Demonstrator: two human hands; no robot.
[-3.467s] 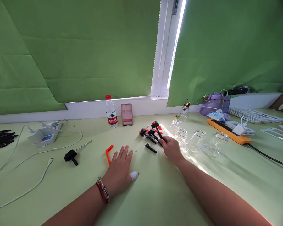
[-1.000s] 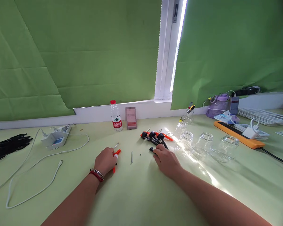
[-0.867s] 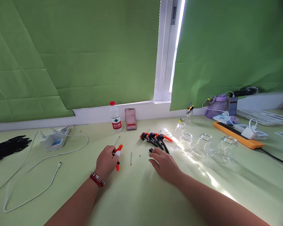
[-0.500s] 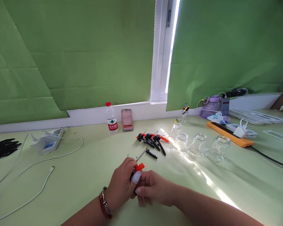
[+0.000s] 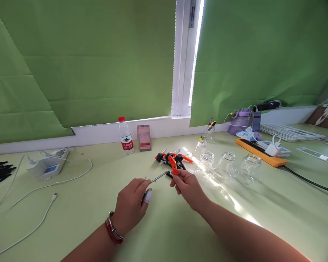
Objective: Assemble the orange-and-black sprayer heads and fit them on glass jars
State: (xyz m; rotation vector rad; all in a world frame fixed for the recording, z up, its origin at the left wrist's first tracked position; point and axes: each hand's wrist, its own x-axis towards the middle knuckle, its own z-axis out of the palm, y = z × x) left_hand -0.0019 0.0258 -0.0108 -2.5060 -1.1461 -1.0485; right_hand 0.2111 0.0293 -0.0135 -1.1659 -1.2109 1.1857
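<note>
My right hand [image 5: 190,191] pinches a bent orange plastic piece [image 5: 174,165] and holds it up in front of the pile. My left hand [image 5: 133,209], with white tape on the thumb, is closed round a black part whose thin metal rod [image 5: 158,177] sticks out to the right; most of that part is hidden by the fingers. Just beyond my right hand lie several black knobbed parts [image 5: 160,157] with metal rods, beside other orange pieces [image 5: 186,158]. A short black cylinder [image 5: 168,174] on the table is partly covered by the right hand and the orange piece.
Several upturned glass jars [image 5: 228,165] stand to the right, before an orange power strip [image 5: 259,153]. A water bottle [image 5: 126,138] and a blurred pink upright card [image 5: 144,138] stand at the back. White cables [image 5: 41,227] and a charger box [image 5: 50,167] lie left.
The left hand picked up the black rodded part and orange piece and came to the middle. The right hand left the black cylinder, took the orange piece from the left and moved it toward the pile.
</note>
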